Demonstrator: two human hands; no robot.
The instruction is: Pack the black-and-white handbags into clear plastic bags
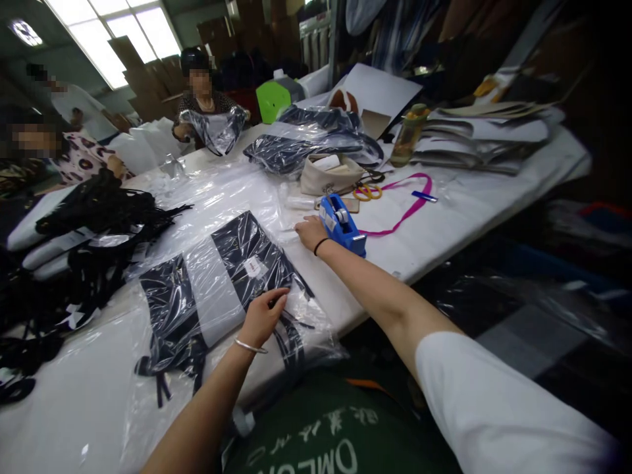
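Note:
A black garment with a pale grey band (212, 289) lies flat in a clear plastic bag on the white table. Over its near right part is my left hand (265, 317), thumb and a finger bent toward each other; what they hold, if anything, is too small to tell. Farther off, my right hand (312, 234) rests low at the left side of a blue tape dispenser (340, 224), next to a stack of clear bags (237, 191). Its fingertips are too blurred to show whether they grip something. A white label (255, 266) shows through the bag.
Black garments (93, 237) are heaped at the left. Beyond the dispenser are a cloth pouch (328, 176), yellow-handled scissors (368, 191), a pink strap (412, 209) and a bottle (409, 138). A person (205, 108) across the table holds a bagged item; others are at the left.

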